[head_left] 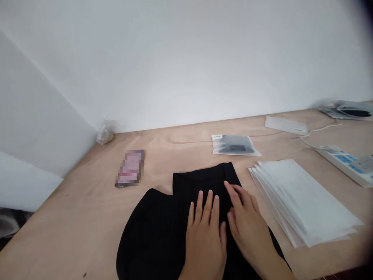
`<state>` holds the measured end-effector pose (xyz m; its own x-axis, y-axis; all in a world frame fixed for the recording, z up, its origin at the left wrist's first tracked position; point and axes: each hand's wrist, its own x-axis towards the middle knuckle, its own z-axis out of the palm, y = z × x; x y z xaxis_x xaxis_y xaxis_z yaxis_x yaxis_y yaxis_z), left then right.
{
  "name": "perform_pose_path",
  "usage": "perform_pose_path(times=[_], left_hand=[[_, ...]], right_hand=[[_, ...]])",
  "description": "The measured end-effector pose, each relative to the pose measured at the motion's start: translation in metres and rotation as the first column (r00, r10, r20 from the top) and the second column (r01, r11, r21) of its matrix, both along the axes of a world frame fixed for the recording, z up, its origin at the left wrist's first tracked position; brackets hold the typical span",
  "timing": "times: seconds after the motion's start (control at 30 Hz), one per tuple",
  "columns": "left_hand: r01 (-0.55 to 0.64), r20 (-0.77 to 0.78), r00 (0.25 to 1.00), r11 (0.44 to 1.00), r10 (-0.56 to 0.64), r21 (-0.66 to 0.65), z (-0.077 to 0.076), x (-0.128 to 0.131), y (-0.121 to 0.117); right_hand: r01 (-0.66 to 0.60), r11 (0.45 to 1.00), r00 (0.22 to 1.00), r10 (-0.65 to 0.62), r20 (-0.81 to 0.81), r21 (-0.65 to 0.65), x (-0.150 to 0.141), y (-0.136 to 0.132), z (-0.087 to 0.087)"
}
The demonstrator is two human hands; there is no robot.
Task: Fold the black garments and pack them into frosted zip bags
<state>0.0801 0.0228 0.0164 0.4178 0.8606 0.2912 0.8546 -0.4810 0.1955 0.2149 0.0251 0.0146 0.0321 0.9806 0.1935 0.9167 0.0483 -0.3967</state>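
A black garment [151,233] lies partly folded on the table in front of me; its lower part runs out of view at the bottom edge. Flat on the cloth, with fingers stretched out, rests my left hand [205,233]. Just to its right, my right hand [247,221] touches the same garment, index finger extended and the other fingers loosely bent. Neither hand grips anything that I can see. Close to my right hand lies a fanned stack of translucent plastic bags [303,202].
Behind the garment is a packaged dark item in a clear bag [236,144]. A phone [131,167] with a blurred screen lies to the left, and a small tied plastic bag [105,134] sits by the wall. At right are a power strip [346,163], a white cable [317,130] and another packaged item [349,111].
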Motion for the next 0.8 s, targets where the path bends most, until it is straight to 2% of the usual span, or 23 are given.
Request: perform_pose_path(times=[0.07,0.13,0.33,0.57,0.63,0.7,0.8], left_hand=[[-0.023,-0.023,0.999,1.0,0.023,-0.012,-0.003,0.001,0.0],[-0.047,-0.029,0.999,0.999,0.046,-0.023,-0.005,0.001,0.0],[-0.067,-0.045,0.997,0.997,0.065,-0.047,-0.009,0.0,0.001],[-0.057,-0.045,0.998,0.994,0.053,-0.093,-0.01,-0.001,0.0],[-0.053,-0.037,0.998,0.994,0.05,-0.097,-0.01,-0.001,0.0],[-0.055,-0.031,0.998,0.993,0.052,-0.106,-0.01,-0.001,0.0],[-0.064,-0.024,0.998,0.991,0.061,-0.116,-0.01,-0.001,0.0]], right_hand=[[-0.134,0.991,0.988,0.132,0.086,0.023,-0.003,0.001,-0.003],[-0.202,0.979,0.97,0.203,0.131,-0.02,-0.004,0.002,-0.008],[-0.149,0.984,0.97,0.165,0.18,-0.096,-0.001,0.006,-0.018],[-0.177,0.979,0.97,0.191,0.149,-0.101,0.001,0.002,-0.017],[-0.117,0.991,0.986,0.124,0.109,-0.07,0.011,0.0,-0.015],[0.021,1.0,0.995,-0.02,0.093,-0.018,0.029,-0.001,-0.012],[0.237,0.97,0.956,-0.242,0.169,0.047,0.067,0.0,-0.012]])
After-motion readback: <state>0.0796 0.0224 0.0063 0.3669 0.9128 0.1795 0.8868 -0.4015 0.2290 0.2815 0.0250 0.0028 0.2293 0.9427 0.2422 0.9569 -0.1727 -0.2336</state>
